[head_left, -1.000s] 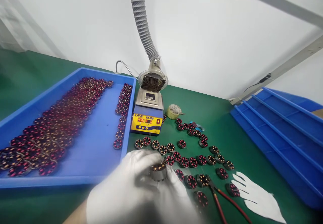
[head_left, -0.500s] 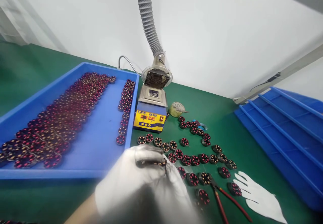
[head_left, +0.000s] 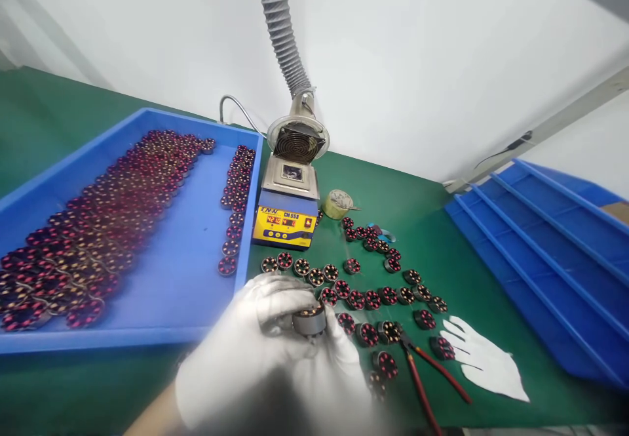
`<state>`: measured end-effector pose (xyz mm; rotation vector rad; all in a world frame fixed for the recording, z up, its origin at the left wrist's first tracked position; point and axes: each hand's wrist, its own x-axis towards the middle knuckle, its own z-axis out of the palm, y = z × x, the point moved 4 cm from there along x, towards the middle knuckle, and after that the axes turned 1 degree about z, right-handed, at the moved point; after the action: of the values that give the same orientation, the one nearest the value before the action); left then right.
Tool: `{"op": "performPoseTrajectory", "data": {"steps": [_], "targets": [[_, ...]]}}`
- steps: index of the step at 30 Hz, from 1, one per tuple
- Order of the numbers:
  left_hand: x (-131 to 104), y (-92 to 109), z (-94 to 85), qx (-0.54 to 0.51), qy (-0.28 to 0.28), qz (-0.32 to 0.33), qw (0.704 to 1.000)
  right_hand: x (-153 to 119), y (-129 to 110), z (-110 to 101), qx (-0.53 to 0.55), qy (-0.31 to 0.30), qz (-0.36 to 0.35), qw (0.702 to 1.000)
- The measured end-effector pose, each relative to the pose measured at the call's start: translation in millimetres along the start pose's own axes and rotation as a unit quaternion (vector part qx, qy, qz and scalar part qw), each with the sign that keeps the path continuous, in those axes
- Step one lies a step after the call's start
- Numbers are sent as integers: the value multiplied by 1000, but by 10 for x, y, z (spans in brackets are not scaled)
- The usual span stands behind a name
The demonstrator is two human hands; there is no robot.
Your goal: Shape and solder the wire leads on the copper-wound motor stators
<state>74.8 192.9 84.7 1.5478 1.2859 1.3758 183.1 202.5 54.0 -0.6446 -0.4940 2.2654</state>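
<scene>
At bench front, head view: gloved left hand [head_left: 255, 351] and right hand [head_left: 339, 364] close together around one small coil part [head_left: 309, 321]. Loose parts [head_left: 373, 298] lie on green mat. Blue tray [head_left: 196, 252] holds many more, partly rowed. Blue tray stack [head_left: 550, 252]: contents unseen.

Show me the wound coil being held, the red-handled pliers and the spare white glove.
wound coil [head_left: 309, 322], head view, its metal side wall
red-handled pliers [head_left: 437, 369], head view, upper red handle
spare white glove [head_left: 484, 360], head view, its palm
</scene>
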Motion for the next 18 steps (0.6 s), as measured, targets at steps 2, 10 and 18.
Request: {"op": "performPoseTrajectory", "data": {"steps": [2, 10, 18], "targets": [[48, 35, 22, -71, 21, 12, 997, -7, 19, -19, 7, 2, 8, 1000], [88, -47, -84, -263, 144, -149, 942, -26, 22, -13, 56, -54, 48, 996], [21, 1, -86, -176, 57, -127, 975, -21, 24, -162, 8, 3, -30, 1000]]}}
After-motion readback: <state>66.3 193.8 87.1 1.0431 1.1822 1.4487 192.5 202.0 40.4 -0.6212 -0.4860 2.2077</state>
